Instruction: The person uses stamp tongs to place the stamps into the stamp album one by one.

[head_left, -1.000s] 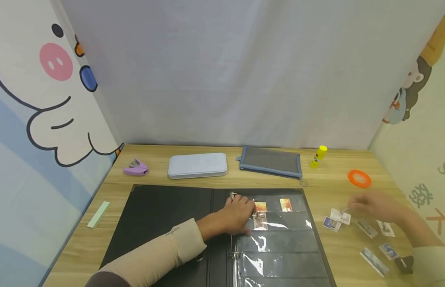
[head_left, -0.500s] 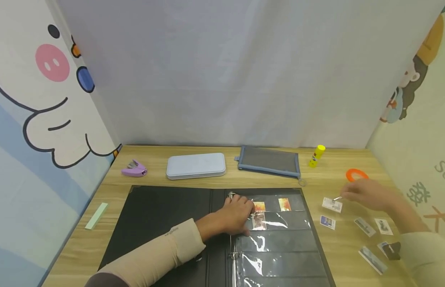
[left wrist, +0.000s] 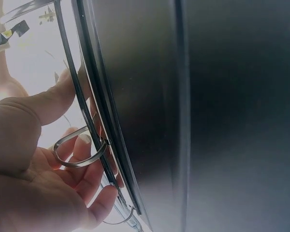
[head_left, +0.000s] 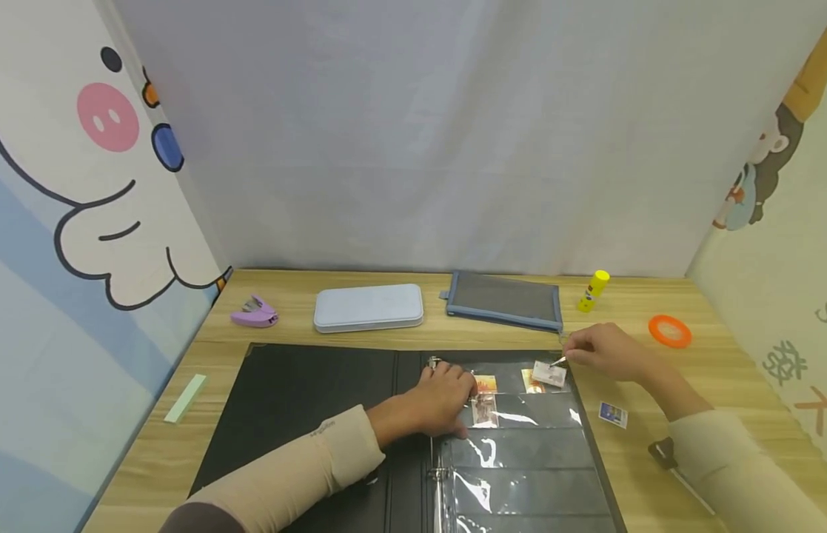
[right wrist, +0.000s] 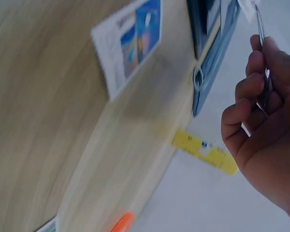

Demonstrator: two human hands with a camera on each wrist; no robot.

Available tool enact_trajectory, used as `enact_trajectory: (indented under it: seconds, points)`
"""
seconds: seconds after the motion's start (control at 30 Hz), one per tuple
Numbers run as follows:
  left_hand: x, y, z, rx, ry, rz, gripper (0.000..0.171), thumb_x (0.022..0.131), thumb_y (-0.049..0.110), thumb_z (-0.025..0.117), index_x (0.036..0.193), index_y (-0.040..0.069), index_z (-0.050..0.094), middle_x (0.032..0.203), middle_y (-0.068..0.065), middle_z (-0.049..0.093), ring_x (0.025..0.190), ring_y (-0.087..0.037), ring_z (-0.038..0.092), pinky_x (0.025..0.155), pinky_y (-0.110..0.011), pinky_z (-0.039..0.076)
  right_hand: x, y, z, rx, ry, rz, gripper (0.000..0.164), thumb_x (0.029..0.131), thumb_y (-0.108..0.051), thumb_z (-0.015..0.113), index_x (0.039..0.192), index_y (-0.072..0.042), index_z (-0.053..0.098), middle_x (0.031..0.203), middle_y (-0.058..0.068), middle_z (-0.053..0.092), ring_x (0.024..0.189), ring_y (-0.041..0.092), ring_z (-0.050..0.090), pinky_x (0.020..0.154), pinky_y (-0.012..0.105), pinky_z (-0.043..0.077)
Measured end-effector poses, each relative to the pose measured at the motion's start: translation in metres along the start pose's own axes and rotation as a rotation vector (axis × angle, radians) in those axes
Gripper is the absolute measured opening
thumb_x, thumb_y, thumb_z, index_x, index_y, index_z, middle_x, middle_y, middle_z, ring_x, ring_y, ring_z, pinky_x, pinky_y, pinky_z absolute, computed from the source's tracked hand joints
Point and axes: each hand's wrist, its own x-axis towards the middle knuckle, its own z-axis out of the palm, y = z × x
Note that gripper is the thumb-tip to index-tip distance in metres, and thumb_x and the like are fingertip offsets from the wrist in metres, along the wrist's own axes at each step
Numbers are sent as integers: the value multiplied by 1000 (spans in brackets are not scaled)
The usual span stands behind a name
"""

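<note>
Mostly pale stamp (head_left: 549, 376); greyish print

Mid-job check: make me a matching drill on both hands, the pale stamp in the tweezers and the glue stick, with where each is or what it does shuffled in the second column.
Column one
1. Left hand
2. Right hand
3. Pale stamp
4. Glue stick

Column two
A. Grips the tweezers
B. Just right of the mesh pouch in the head view
C. Rests on the open black binder
D. Over the clear page's top row

Pairs: 1-C, 2-A, 3-D, 4-B
</note>
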Motion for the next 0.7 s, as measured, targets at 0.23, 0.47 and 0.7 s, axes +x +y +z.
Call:
enact_trajectory:
  seconds: [0.23,0.47,0.7]
  points:
    - [1,1,-3,7,4,6,55,72,43,81,114,22,52,120,2,54,118,-21,44,98,-45,36,16,-18,13,-53,-87,-91,9,89,-18,65,81,-18,69,71,-14,58,63,-2,41,61,19,37]
    - [2,0,-2,11,5,7,56,72,44,81,115,22,52,123,1,54,118,-21,44,98,-45,36,13,-26,23,-67,-127,-172,9,88,-16,66,82,-20,70,70,-15,61,61,-4,40,59,18,36]
    - [3,-1,2,14,12,9,57,71,44,81,114,22,52,122,1,55,113,-19,45,92,-40,37,9,-23,31,-40,-178,-161,13,88,-16,65,75,-19,64,68,-13,59,60,-4,41,61,19,39]
